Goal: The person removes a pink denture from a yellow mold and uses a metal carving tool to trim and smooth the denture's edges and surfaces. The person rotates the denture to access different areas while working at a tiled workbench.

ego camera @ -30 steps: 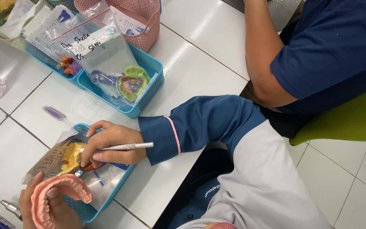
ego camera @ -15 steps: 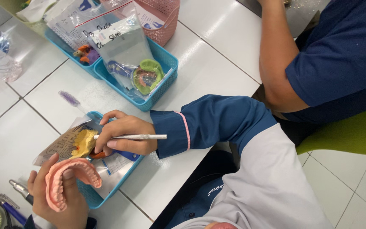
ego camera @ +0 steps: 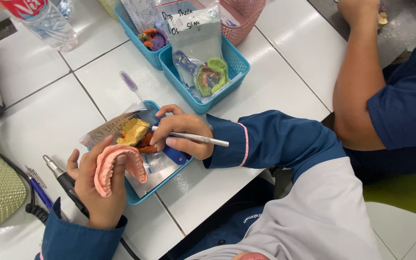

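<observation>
So what we've got here is dental lab bench work. The left hand, lower left of the frame, is wrapped around a pink denture base — horseshoe shaped, thumb on one side and fingers curled under, a firm closed grip holding it just above the near edge of a small blue basket. The right hand, around the middle of the frame, is pinched shut on a slim silver hand instrument, pen-style, with the working tip down inside that basket next to a yellow cast and something orange.

My read: this is the stage of picking up material with the tool tip, not yet working on the denture itself. Bringing the tip over to the pink base would take a short, steady move to the lower left, with the left hand tilting the arch to meet it.

Other stuff around: a second blue basket with bagged green pieces at upper centre, a plastic water bottle upper left, a black motor handpiece lying just left of the left hand, and another person's bare forearm at upper right — not involved.
</observation>
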Motion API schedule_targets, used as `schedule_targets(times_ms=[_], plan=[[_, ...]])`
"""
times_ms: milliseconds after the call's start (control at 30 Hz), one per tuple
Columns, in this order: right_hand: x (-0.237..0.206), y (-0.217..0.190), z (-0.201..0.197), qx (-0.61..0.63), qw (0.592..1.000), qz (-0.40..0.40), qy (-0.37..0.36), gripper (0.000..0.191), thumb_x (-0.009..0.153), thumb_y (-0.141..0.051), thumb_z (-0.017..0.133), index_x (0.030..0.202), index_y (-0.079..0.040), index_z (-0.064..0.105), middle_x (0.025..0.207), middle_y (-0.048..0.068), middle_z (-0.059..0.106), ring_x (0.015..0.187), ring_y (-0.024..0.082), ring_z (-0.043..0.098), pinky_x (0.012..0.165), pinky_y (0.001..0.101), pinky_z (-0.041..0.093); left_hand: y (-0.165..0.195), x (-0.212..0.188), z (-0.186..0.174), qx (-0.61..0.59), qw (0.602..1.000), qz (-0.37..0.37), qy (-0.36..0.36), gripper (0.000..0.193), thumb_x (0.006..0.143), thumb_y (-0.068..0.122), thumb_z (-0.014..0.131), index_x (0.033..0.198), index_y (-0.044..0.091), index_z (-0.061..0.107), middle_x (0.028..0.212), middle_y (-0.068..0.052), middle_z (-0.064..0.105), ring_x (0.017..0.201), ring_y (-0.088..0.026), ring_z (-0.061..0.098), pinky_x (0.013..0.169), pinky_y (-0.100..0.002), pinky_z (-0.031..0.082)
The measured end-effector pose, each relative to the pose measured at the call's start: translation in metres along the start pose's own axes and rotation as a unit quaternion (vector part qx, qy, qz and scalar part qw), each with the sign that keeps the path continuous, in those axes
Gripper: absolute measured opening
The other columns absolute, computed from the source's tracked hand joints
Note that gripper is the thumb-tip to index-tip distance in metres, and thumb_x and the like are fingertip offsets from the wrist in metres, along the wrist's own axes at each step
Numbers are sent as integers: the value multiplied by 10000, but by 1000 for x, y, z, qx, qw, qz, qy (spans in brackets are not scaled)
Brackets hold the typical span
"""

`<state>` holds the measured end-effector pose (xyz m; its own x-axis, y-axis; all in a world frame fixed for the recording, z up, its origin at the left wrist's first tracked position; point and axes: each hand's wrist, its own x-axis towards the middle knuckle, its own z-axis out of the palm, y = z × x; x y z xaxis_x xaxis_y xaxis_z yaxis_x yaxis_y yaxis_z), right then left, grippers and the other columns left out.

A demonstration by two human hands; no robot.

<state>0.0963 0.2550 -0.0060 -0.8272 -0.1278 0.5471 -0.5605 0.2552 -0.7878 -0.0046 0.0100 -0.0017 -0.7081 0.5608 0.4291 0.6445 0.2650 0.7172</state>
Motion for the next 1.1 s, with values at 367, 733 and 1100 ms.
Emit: schedule_targets(times_ms=[367, 733, 1100], plan=[[-3, 1, 4, -12, 1000, -17, 8, 261, 991, -82, 518, 1235, -55, 606, 1052, 56, 731, 1033, 164, 710, 1272, 502, 242, 1, 2, 0, 11, 1000, 6, -17, 377, 1000, 200, 730, 1356, 113, 641, 1057, 35, 713, 940, -88, 638, 1306, -461, 181], [-6, 2, 6, -14, 1000, 0, 5, 282, 952, -19, 527, 1212, -64, 624, 1065, 44, 737, 1060, 157, 709, 1276, 487, 210, 2, 2, 0, 16, 999, 3, -39, 480, 950, 219, 757, 1397, 112, 619, 1012, 24, 711, 990, -88, 635, 1300, -480, 134], [-4, 0, 7, -20, 1000, -4, 3, 287, 941, -6, 523, 1203, -66, 625, 1060, 44, 738, 1042, 161, 717, 1248, 473, 207, -12, -3, 1, -26, 999, -17, -23, 381, 983, 237, 750, 1181, 82, 464, 907, -1, 735, 912, -92, 683, 1342, -516, 126]])
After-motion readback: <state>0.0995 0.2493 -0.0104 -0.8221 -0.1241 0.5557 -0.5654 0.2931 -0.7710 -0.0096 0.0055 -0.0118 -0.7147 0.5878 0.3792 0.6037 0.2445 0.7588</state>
